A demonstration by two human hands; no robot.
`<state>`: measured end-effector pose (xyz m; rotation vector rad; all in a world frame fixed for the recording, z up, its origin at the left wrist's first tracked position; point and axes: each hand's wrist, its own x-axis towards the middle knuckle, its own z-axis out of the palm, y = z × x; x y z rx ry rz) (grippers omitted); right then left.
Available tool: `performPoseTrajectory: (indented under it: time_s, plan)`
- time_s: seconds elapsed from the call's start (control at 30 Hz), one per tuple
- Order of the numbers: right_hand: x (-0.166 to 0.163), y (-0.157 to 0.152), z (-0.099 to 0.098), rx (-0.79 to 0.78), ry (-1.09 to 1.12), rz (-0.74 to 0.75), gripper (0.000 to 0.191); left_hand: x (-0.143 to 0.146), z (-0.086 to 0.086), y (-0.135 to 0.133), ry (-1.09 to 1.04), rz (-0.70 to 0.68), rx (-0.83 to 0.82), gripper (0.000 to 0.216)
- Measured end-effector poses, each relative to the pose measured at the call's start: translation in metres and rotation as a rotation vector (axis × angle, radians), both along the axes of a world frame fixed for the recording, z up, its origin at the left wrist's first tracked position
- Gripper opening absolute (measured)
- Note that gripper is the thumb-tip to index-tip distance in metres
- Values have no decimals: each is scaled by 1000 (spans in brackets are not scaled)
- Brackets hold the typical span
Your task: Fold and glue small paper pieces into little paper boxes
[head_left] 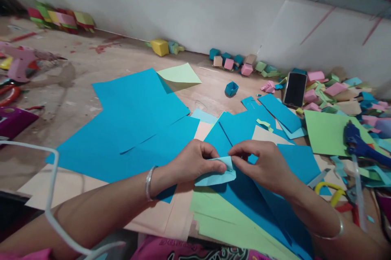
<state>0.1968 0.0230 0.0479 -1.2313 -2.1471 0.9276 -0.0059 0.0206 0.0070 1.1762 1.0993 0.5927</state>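
My left hand (pixel 194 162) and my right hand (pixel 264 164) meet over the table and both pinch a small folded piece of light blue paper (pixel 215 176). Their fingertips press on its top corner. The piece hovers just above a spread of blue sheets (pixel 137 117) and green sheets (pixel 220 215). A silver bangle is on each wrist.
A smartphone (pixel 295 89) leans among paper scraps at the right. A blue glue gun (pixel 356 139) lies on a green sheet (pixel 326 131). Small folded paper cubes (pixel 229 63) line the wall. A pink glue gun (pixel 20 62) and tools sit at the left. A white cable (pixel 51 195) crosses near me.
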Motion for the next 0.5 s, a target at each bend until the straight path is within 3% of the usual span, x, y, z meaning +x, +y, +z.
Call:
performPoseTrajectory:
  time_s: [0.13,0.27,0.4,0.5]
  plan:
    - [3,0,-1,120,9,114,16,0,-2,-1,-17,-24,-7,27]
    - [5,1,0,124,0,156,14,0,-2,-1,-5,-49,-10,27]
    - [1,-2,0,45,15,85,14,0,0,-1,17,-69,24,25]
    - [-3,-4,-2,-110,64,-32,13,0,3,-1,47,-70,57,25]
